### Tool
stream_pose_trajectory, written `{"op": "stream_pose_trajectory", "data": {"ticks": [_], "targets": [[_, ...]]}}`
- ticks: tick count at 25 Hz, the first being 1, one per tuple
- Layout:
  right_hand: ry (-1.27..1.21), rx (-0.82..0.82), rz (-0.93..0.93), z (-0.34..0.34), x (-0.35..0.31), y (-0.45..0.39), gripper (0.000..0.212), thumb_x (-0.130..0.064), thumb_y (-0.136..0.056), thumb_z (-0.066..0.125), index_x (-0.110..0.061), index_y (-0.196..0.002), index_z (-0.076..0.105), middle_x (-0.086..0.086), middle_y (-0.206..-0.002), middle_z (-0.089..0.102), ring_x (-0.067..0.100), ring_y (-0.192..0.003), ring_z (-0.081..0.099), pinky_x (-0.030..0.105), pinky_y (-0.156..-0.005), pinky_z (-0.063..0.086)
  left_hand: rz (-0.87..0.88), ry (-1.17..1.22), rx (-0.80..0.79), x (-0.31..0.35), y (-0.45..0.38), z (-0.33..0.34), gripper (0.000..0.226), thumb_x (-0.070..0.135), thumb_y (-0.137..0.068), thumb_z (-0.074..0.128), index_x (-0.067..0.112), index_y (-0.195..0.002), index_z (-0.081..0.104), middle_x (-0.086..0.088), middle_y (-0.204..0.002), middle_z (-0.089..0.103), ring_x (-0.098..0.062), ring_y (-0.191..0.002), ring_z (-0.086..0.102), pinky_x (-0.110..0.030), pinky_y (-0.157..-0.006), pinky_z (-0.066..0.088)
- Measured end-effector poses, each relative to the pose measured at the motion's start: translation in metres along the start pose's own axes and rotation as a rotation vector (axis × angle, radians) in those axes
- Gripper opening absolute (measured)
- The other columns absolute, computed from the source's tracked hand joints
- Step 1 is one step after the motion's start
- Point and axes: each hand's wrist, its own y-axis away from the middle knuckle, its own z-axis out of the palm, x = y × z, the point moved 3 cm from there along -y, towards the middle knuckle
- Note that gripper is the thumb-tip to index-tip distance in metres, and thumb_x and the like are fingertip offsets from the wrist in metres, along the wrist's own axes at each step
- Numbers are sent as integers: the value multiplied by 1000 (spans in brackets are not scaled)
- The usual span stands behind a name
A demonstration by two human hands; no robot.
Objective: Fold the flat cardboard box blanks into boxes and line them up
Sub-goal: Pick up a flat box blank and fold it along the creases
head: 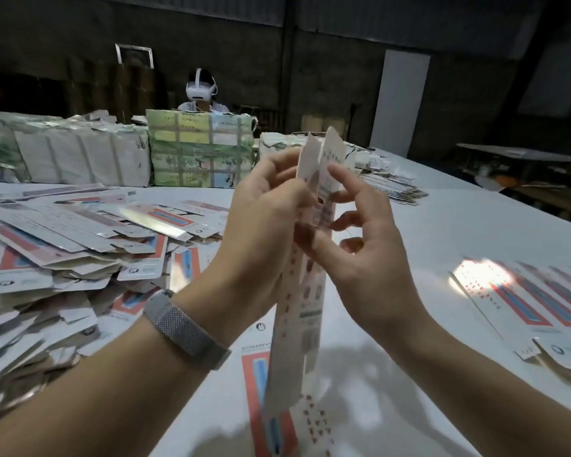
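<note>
I hold a long narrow cardboard box blank (pixel 299 311) upright above the white table (pixel 442 232), white with red print. My left hand (pixel 261 219) grips its upper part from the left, fingers curled round the edge. My right hand (pixel 353 232) pinches it from the right, thumb and fingers on the printed panel just below the two top flaps. A loose heap of flat blanks (pixel 63 245) covers the table on the left. A row of folded boxes (pixel 541 305) lies on the right. One flat blank (pixel 261 390) lies on the table under my hands.
Strapped bundles of blanks (pixel 198 150) stand along the far side of the table, with more bundles (pixel 80 153) to their left. A person wearing a white headset (pixel 200 90) sits behind them. A small pile of blanks (pixel 393 186) lies at the far right.
</note>
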Motion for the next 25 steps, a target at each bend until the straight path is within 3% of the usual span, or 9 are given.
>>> {"op": "stream_pose_trajectory", "data": {"ticks": [3,6,8,10,12,14,17,21,25], "targets": [[-71,41,22,-2,-1,0,52,-49,-79,64,-51,-128,48,-14,-119,47,-1,-101,56,17,-76,53,-101,111,-62,-11,-1,2,36,4,-96,47,21,-122,66,-7,-94,75,-19,-80,71,-27,-58,58],[-149,71,59,-5,0,-4,51,-44,-81,63,-47,-129,47,-9,-123,52,4,-103,59,26,-76,58,-131,136,-178,-19,0,5,33,25,-97,52,28,-126,67,1,-115,74,-15,-102,72,-31,-77,61],[-247,85,78,-10,1,-7,47,-34,-85,60,-41,-131,50,-9,-120,59,11,-105,63,31,-77,60,-84,43,-146,-25,-2,4,30,21,-103,51,28,-125,69,2,-124,71,-17,-115,68,-35,-91,60],[-335,101,71,-14,1,-9,38,-23,-95,53,-44,-127,51,-14,-113,65,11,-105,67,27,-73,60,0,-119,-28,-26,-4,-2,30,11,-101,57,28,-122,69,4,-129,67,-18,-120,64,-34,-90,59],[-351,133,59,-18,0,-10,41,-14,-102,48,-46,-128,47,-16,-112,66,7,-104,67,23,-69,58,53,-240,81,-26,-4,-7,47,10,-92,70,35,-129,56,13,-126,62,-14,-113,66,-29,-80,61],[-309,145,38,-19,1,-11,45,-12,-103,48,-47,-130,46,-15,-117,64,5,-105,67,22,-67,58,43,-218,113,-28,-5,-11,61,10,-86,77,28,-137,49,5,-120,63,-16,-103,70,-32,-79,62],[-221,105,29,-18,6,-13,39,-17,-102,49,-37,-136,52,-16,-120,64,14,-102,69,29,-70,61,11,-71,-12,-25,-6,-8,26,7,-94,65,16,-118,68,-12,-109,73,-22,-92,72,-39,-80,60],[264,113,-104,-20,6,-18,49,-43,-94,51,-36,-142,49,-11,-117,51,6,-110,55,27,-86,56,-60,-64,-106,-22,2,-2,27,31,-103,43,30,-117,67,2,-86,74,-13,-75,72,-26,-60,58],[344,191,-130,-31,-1,-24,32,-57,-87,57,-36,-109,66,-7,-105,46,5,-103,50,17,-80,47,-265,141,-290,-22,12,11,51,53,-89,42,18,-115,68,-6,-84,73,-20,-72,72,-31,-60,59]]}}
